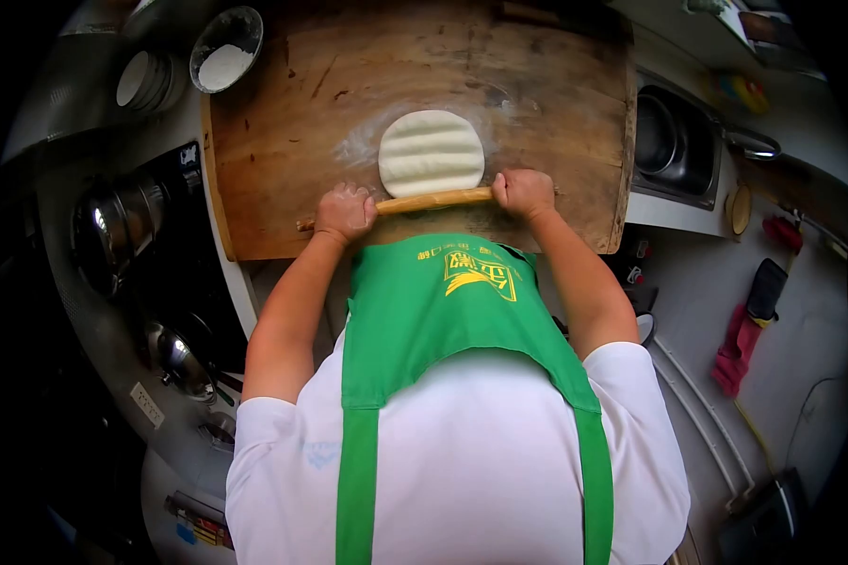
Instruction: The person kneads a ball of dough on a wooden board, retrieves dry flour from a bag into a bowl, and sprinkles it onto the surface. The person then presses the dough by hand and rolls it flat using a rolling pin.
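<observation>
A round, flattened piece of white dough (431, 151) lies on the wooden board, with several ridges pressed across it. Along its near edge rests a wooden rolling pin (433, 201), roughly crosswise to my body. My left hand (346, 209) is closed round the pin toward its left end, with flour on the knuckles. Toward the other end, my right hand (526, 192) grips the pin in a fist. Loose flour is smeared on the wood around the dough.
The large wooden board (283, 122) has a glass bowl of flour (226, 50) at its far left corner. Stacked white bowls (144, 80) stand farther left. A sink (674, 141) lies to the right, and metal pots (113, 226) sit on the left.
</observation>
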Motion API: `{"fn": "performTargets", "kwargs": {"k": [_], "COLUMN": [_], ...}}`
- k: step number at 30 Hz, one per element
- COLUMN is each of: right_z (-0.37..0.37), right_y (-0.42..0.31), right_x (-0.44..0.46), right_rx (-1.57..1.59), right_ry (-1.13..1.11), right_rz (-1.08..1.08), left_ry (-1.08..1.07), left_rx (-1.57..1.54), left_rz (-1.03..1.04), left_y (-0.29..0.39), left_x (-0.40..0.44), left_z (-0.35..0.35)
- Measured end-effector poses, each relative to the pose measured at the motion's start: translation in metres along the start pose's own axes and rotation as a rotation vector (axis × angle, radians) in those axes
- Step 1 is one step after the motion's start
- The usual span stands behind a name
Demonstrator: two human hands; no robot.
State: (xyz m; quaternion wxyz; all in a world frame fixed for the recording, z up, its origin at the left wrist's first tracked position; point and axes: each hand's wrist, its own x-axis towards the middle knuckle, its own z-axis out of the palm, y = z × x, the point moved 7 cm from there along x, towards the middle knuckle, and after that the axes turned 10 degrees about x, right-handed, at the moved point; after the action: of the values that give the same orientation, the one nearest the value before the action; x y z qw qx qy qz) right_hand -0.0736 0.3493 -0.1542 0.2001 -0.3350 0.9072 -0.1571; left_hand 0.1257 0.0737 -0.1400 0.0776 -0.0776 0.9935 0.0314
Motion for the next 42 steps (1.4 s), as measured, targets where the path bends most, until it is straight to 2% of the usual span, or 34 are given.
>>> {"fn": "performTargets", "kwargs": {"k": [2,8,15,17,18,20,21,22,23,27,29,30,32,37,42], "right_z": [0.000,0.010,0.003,0.003,-0.009,-0.019,-0.028,-0.042,-0.051,-0.039,-0.030,-0.031,-0.027,-0.019,-0.021], "right_y": [-0.001,0.004,-0.004,0.003,0.001,0.004,0.002,0.003,0.005,0.007,0.012,0.009,0.014,0.018,0.015], "right_x": [-0.007,-0.001,-0.004,0.000,0.004,0.014,0.015,0.022,0.032,0.051,0.050,0.046,0.051,0.061,0.060], "right_rx": [0.008,0.024,0.037,0.053,0.052,0.024,0.022,0.019,0.016,-0.026,-0.038,-0.048,-0.055,-0.057,-0.041], "right_ry": [0.135,0.068,0.171,-0.019,-0.006,-0.217,-0.221,-0.164,-0.106,-0.048,0.016,0.085,0.063,0.050,0.114], "right_rz": [-0.108,-0.101,-0.105,0.099,0.099,0.117,0.116,0.133,0.145,0.121,0.080,0.035,0.019,-0.027,-0.080], "left_ry": [-0.036,-0.045,-0.139,-0.147,-0.166,-0.136,-0.123,-0.029,-0.025,-0.162,0.057,0.036,0.080,-0.008,0.061], "left_rx": [-0.009,-0.056,-0.017,-0.039,-0.074,-0.051,-0.034,-0.025,-0.027,0.012,0.012,0.000,-0.007,-0.053,-0.013], "left_rz": [0.011,0.070,0.078,0.051,0.010,-0.007,-0.027,-0.048,-0.057,-0.184,-0.130,-0.137,-0.123,-0.148,-0.145], "left_y": [0.000,-0.007,-0.009,-0.010,-0.013,-0.014,-0.014,-0.014,-0.017,-0.034,-0.027,-0.029,-0.031,-0.038,-0.039], "left_x": [-0.002,0.012,0.015,0.015,0.017,0.032,0.037,0.044,0.053,0.062,0.056,0.055,0.059,0.065,0.076], "left_z": [0.004,0.017,0.025,0.026,0.027,-0.002,-0.020,-0.039,-0.036,-0.012,-0.021,-0.016,-0.013,0.006,-0.005]}}
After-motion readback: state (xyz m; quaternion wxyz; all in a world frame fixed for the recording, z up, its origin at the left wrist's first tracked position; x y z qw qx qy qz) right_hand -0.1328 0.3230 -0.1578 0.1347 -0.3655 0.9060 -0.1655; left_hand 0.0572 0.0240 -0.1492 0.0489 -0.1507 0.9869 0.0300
